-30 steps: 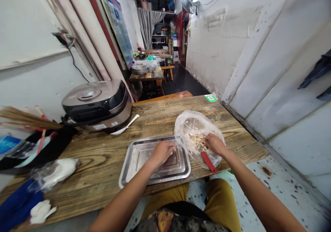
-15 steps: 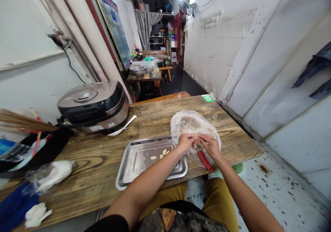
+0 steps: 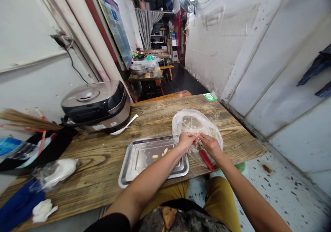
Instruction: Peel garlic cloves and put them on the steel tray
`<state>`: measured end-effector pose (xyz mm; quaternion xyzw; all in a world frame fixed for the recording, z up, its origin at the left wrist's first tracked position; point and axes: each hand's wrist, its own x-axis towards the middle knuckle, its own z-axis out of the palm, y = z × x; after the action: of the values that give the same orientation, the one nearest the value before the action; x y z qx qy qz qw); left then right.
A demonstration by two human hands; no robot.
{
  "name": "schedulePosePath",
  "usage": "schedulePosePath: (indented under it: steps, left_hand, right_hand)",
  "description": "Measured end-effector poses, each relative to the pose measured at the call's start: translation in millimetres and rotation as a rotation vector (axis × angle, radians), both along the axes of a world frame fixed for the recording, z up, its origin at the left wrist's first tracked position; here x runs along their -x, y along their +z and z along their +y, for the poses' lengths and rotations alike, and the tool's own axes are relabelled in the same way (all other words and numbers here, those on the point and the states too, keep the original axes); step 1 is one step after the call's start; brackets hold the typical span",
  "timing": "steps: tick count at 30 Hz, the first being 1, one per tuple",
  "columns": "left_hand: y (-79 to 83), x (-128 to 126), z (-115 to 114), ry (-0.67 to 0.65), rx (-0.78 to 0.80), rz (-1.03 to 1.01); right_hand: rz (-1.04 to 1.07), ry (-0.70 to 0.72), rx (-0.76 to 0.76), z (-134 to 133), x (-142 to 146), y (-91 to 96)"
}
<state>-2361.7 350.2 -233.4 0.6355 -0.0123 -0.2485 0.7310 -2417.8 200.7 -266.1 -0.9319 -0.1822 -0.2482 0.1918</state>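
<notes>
My left hand (image 3: 188, 141) and my right hand (image 3: 210, 145) meet fingertip to fingertip over a clear plastic bag (image 3: 216, 128). Both are closed in a pinch on a small garlic clove, mostly hidden by the fingers. Papery skins and unpeeled pieces lie in the open bag below. A red handle (image 3: 206, 160), its far end hidden, rests on the bag beneath my right hand. Left of the bag, a metal tray (image 3: 137, 164) holds several pale peeled garlic cloves (image 3: 155, 156). My left forearm crosses over the tray's right part.
A rice cooker (image 3: 95, 104) stands at the back left of the wooden table (image 3: 95, 166), with a white spoon (image 3: 125, 125) beside it. Along the left lie a black container (image 3: 54, 144), a plastic-wrapped white bundle (image 3: 60, 171), blue cloth (image 3: 20, 204) and crumpled tissue (image 3: 43, 210).
The view has shifted slightly, so the table and its things appear a little further right. Both hands stay together over the bag, with only a small change in the fingers.
</notes>
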Motion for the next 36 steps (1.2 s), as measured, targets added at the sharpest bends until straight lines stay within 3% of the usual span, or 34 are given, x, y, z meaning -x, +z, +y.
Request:
schedulePosePath:
  steps: [3, 6, 9, 14, 19, 21, 23, 27, 31, 36]
  left_hand:
    - [0.4, 1, -6, 0.021, -0.040, -0.035]
    - [2.0, 1, -9, 0.030, -0.066, -0.079]
    - [3.8, -1, -9, 0.021, -0.093, -0.140]
    - [0.7, -7, -3, -0.020, -0.227, -0.277]
    - [-7.0, -9, 1, -0.047, -0.369, -0.435]
    - [-8.9, -7, -1, -0.083, -0.319, -0.452]
    - [-9.6, -5, -4, -0.137, -0.168, -0.425]
    - [-9.6, -1, -9, -0.158, 0.092, -0.238]
    - [-12.5, -2, -9, -0.098, 0.038, -0.234]
    - [-17.1, -3, -7, -0.177, 0.031, -0.284]
  right_hand:
    - [0.024, -0.012, 0.030, 0, 1, 1.4]
    - [0.029, -0.055, -0.109, 5, 0, 3.8]
    - [0.070, -0.140, -0.447, 11, -3, 5.6]
    - [0.361, -0.172, -1.138, 18, -8, 5.1]
    - [0.474, -0.098, -1.467, 22, -6, 6.2]
    - [0.472, -0.084, -1.513, 23, -5, 6.8]
    - [0.463, -0.072, -1.537, 23, -4, 6.9]
    - [0.459, -0.026, -1.516, 23, -3, 6.3]
    - [0.408, -0.077, -1.407, 18, -2, 10.5]
    - [0.417, -0.138, -1.318, 8, -3, 24.1]
